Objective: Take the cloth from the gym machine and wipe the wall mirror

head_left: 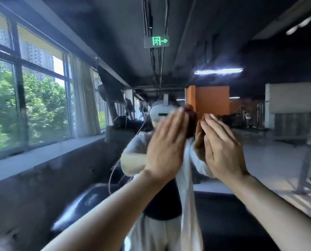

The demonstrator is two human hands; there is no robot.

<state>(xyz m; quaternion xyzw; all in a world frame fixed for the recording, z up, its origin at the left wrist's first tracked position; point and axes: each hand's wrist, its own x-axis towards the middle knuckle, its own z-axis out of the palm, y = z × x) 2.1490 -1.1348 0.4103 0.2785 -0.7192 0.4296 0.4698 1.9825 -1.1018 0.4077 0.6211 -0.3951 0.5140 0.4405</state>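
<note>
Gym space fills the wall mirror (pixel 223 160) ahead of us, windows reflected at nine o'clock. We press the white cloth (pixel 186 178) flat on the glass: our left hand (pixel 166 142) pins its top with straight fingers (pixel 176 120) held close together, and the rest hangs limp toward six o'clock. Our right hand (pixel 221 151) lies flat at three o'clock of it, fingers together, seemingly beside the cloth. It looks light and soft and will likely slide and bunch; we judge the upper edge the best hold.
</note>
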